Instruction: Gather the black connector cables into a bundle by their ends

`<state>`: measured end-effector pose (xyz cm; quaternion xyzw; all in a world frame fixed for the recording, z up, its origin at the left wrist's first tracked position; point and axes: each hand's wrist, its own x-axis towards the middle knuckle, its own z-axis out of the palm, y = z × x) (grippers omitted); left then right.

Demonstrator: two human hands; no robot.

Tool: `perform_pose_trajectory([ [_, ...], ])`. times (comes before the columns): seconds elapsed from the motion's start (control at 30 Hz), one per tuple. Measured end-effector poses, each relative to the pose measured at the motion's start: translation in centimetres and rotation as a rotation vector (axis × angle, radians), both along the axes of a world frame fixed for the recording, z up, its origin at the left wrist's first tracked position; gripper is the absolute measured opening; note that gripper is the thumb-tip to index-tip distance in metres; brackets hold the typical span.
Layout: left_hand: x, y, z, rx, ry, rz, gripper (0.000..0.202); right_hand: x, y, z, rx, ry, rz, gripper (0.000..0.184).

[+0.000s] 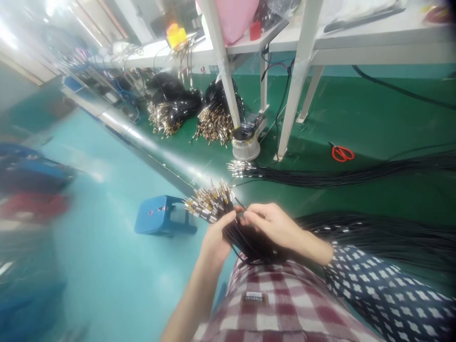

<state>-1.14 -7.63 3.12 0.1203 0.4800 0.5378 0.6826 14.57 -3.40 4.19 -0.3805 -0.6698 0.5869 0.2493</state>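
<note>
In the head view, the cable bundle [245, 242] is in front of the person's checked apron [270, 304], over the near edge of the green bench [388, 107], its metal connectors fanning out up and to the left. The left hand [215, 237] is clamped around it just below the connectors; the right hand [276, 223] has thumb and finger drawn together at its side, though what lies between them is too small to tell. The tips stand unevenly, so a loose left grip could let single cables slide out of line. Pulling hard on one strand could drag its neighbours along or strain a connector. A second cable bundle [320, 175] lies just beyond, and stray ends might snag or mix if the held one swings into it. Red scissors [342, 153] rest farther off, well apart from both hands.
</note>
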Motion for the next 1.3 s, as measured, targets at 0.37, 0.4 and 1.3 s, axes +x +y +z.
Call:
perform_pose_trajectory([
  [0.37, -0.6, -0.7, 0.1, -0.097, -0.044, 0.049, 0.018, 1.0, 0.1, -1.6, -0.151, 0.121, 0.042, 0.035],
  [0.4, -0.5, -0.7, 0.1, -0.103, -0.049, 0.053, 0.016, 1.0, 0.0, -1.6, -0.15, 0.122, 0.05, 0.034],
  [1.3, 0.0, 0.3, 0.4, -0.136, -0.091, 0.101, 0.013, -0.2, -0.9, -1.6, -0.126, 0.001, -0.074, 0.022],
])
